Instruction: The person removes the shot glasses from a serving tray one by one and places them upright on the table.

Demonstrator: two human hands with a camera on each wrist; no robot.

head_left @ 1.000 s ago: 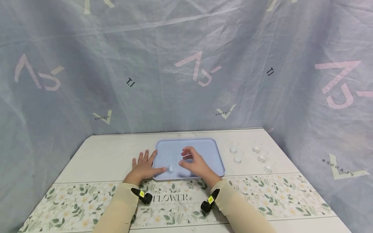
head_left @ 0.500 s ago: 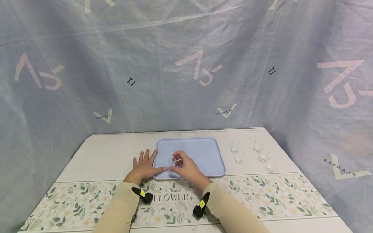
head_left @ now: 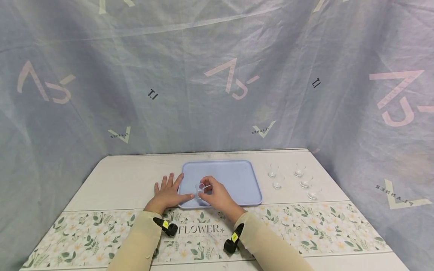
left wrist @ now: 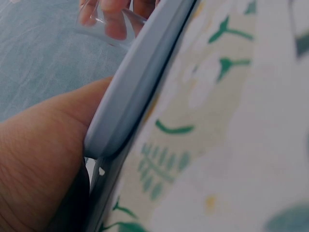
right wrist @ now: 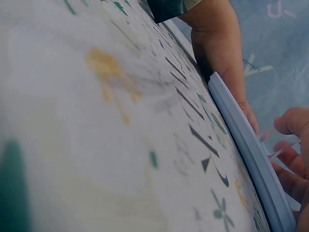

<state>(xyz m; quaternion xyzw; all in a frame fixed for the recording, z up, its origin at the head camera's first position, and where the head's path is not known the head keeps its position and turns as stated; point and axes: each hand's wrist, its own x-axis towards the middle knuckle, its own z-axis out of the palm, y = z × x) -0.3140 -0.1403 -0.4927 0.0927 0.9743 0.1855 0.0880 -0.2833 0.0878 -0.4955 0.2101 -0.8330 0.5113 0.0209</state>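
A light blue tray (head_left: 234,177) lies in the middle of the table. Over its front left corner, my right hand (head_left: 218,195) pinches a small clear glass (head_left: 200,186) between thumb and fingers. My left hand (head_left: 167,196) is spread flat at the tray's left edge, its thumb over the rim and close to the glass. In the left wrist view, the right fingertips show through the clear glass (left wrist: 89,24) beyond the tray's rim (left wrist: 130,82). From the right wrist, the glass is mostly hidden behind the right fingers (right wrist: 292,179).
Several more small clear glasses (head_left: 304,183) stand on the white table right of the tray. A floral cloth band (head_left: 291,233) with lettering runs along the front. Grey-blue curtains (head_left: 190,94) enclose the back and sides.
My right hand has moved left and down to the glass on the tray and taken hold of it. Over the last half second it has barely shifted. The left hand has stayed in place.
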